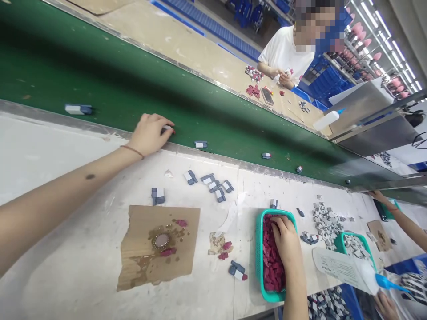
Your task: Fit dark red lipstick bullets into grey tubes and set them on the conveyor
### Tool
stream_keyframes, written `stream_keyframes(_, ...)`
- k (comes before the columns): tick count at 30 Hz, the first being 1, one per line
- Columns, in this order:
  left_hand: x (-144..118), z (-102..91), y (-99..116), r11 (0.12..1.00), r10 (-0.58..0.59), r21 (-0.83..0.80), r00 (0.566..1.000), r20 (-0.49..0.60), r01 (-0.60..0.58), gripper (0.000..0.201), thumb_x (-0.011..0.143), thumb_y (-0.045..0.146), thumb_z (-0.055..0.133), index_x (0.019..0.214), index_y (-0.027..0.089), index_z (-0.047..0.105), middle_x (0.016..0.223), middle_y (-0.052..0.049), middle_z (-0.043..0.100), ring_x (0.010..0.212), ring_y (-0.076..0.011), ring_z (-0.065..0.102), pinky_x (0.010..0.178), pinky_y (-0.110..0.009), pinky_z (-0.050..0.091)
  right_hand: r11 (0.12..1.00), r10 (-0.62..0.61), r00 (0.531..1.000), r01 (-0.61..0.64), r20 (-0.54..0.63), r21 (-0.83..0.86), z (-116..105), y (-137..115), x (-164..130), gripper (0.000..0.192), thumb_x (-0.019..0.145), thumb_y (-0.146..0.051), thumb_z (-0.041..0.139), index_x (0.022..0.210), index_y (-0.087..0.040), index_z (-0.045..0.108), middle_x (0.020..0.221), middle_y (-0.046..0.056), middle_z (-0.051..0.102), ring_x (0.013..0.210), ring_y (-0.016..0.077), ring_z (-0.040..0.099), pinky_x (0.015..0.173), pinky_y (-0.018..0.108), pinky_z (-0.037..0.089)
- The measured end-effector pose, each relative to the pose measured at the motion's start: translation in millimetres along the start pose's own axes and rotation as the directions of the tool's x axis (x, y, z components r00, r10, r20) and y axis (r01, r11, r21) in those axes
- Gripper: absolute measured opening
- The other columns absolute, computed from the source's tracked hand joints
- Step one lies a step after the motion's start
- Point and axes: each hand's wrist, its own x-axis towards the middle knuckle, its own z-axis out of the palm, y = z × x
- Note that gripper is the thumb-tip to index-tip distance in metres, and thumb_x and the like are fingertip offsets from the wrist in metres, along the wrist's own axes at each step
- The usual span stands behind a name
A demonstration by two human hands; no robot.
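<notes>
My left hand (pixel 151 133) reaches over the green belt (pixel 116 106), its fingers closed around a small dark-and-white plastic piece (pixel 166 129) with a red tip, mostly hidden by the hand. My right hand (pixel 286 233) dips into a teal basket (pixel 259 262) full of small dark-red pieces (pixel 271 266). Its fingers are bent together at the pieces; what they pinch, if anything, is hidden. Left of the basket lies a blue-grey and white piece (pixel 237 271) with a red end. A wet cardboard sheet (pixel 133 249) bears a round cap (pixel 162 241) and two red pieces (pixel 168 252).
Several blue-grey and white pieces (pixel 213 184) lie on the white table (pixel 83 275); others sit on the belt. At right are white pieces (pixel 325 222) and a bottle (pixel 347 269) with a blue nozzle. Another person's arm (pixel 407 222) reaches in; a person (pixel 280 53) works across the belt.
</notes>
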Motion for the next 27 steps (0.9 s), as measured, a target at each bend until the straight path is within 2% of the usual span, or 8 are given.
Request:
stream_keyframes(3, 4.4, 18.6, 9.8, 0.992, 0.105, 0.070, 0.994, 0.041, -0.108, 0.039, 0.086, 0.036, 0.053, 0.114, 0.010, 0.063, 0.130, -0.014, 0.056, 0.128, -0.0351, 0.034, 0.112, -0.049, 0.020, 1.000, -0.021, 0.999, 0.021, -0.026, -0.013, 0.9, 4.2, 0.5, 0.025, 0.095, -0.027, 0.039, 0.092, -0.023, 0.063, 0.097, 0.010, 0.065, 0.089, 0.0279, 0.061, 0.080, 0.046, 0.052)
stream_keyframes(7, 8.7, 45.9, 25.7, 0.975, 0.210, 0.032, 0.964, 0.165, -0.218, 0.042, 0.081, 0.035, 0.059, 0.116, 0.012, 0.063, 0.120, -0.017, 0.060, 0.116, -0.0366, 0.045, 0.104, -0.051, 0.031, 0.998, 0.001, 0.999, 0.002, -0.052, 0.055, -0.9, 6.3, 2.8, 0.024, 0.095, -0.035, 0.040, 0.090, -0.023, 0.060, 0.093, 0.011, 0.067, 0.086, 0.0290, 0.062, 0.078, 0.047, 0.052)
stream_keyframes(11, 14.8, 64.8, 43.4, 0.982, 0.182, -0.086, 0.972, 0.148, -0.171, 0.028, 0.079, 0.025, 0.058, 0.102, 0.010, 0.066, 0.109, -0.017, 0.061, 0.110, -0.0352, 0.049, 0.103, -0.050, 0.032, 0.950, 0.188, 0.980, -0.166, -0.061, 0.265, -12.5, -14.3, 2.2, 0.023, 0.094, -0.040, 0.042, 0.095, -0.022, 0.057, 0.088, 0.010, 0.068, 0.081, 0.0273, 0.066, 0.072, 0.041, 0.053)
stream_keyframes(15, 11.2, 72.0, 58.2, 0.955, 0.113, -0.288, 0.986, 0.126, -0.072, 0.013, 0.080, 0.022, 0.056, 0.086, 0.014, 0.064, 0.096, -0.011, 0.060, 0.102, -0.0293, 0.054, 0.100, -0.043, 0.037, 0.851, 0.311, 0.943, -0.222, -0.115, 0.477, -24.1, -63.2, -1.8, 0.024, 0.093, -0.041, 0.046, 0.101, -0.021, 0.058, 0.093, 0.009, 0.068, 0.086, 0.0243, 0.065, 0.070, 0.034, 0.051)
stream_keyframes(19, -14.8, 63.5, 62.4, 0.847, -0.038, -0.519, 0.986, 0.164, 0.118, 0.019, 0.087, 0.029, 0.042, 0.082, 0.017, 0.056, 0.077, -0.004, 0.057, 0.072, -0.0195, 0.055, 0.075, -0.032, 0.046, 0.651, 0.287, 0.958, -0.185, -0.013, 0.736, -14.2, -121.9, -1.1, 0.020, 0.091, -0.040, 0.055, 0.092, -0.021, 0.060, 0.079, 0.003, 0.065, 0.069, 0.0170, 0.062, 0.058, 0.025, 0.047)
stream_keyframes(23, -58.8, 34.0, 57.3, 0.657, -0.181, -0.676, 0.941, 0.287, 0.333, 0.026, 0.086, 0.039, 0.043, 0.071, 0.018, 0.047, 0.062, -0.001, 0.050, 0.050, -0.0127, 0.044, 0.053, -0.026, 0.041, 0.476, 0.101, 0.953, -0.299, 0.286, 0.827, 18.2, -172.4, 6.1, 0.028, 0.092, -0.043, 0.053, 0.081, -0.019, 0.063, 0.063, 0.000, 0.061, 0.054, 0.0131, 0.055, 0.049, 0.022, 0.042)
stream_keyframes(25, -82.2, 14.9, 53.2, 0.571, -0.229, -0.715, 0.914, 0.333, 0.404, 0.030, 0.082, 0.045, 0.052, 0.069, 0.019, 0.046, 0.058, 0.001, 0.047, 0.047, -0.0118, 0.042, 0.050, -0.026, 0.041, 0.456, -0.006, 0.929, -0.327, 0.371, 0.828, 34.6, -190.7, 10.2, 0.029, 0.091, -0.042, 0.053, 0.077, -0.019, 0.062, 0.058, -0.002, 0.059, 0.050, 0.0124, 0.053, 0.048, 0.022, 0.041)
stream_keyframes(27, -104.0, -2.8, 48.5, 0.422, -0.308, -0.754, 0.862, 0.403, 0.503, 0.031, 0.078, 0.045, 0.060, 0.068, 0.018, 0.047, 0.055, 0.002, 0.046, 0.047, -0.0125, 0.044, 0.050, -0.027, 0.044, 0.498, -0.076, 0.927, -0.284, 0.368, 0.819, 46.6, -203.1, 13.9, 0.030, 0.092, -0.041, 0.052, 0.073, -0.019, 0.060, 0.055, -0.003, 0.058, 0.049, 0.0123, 0.053, 0.048, 0.022, 0.041)
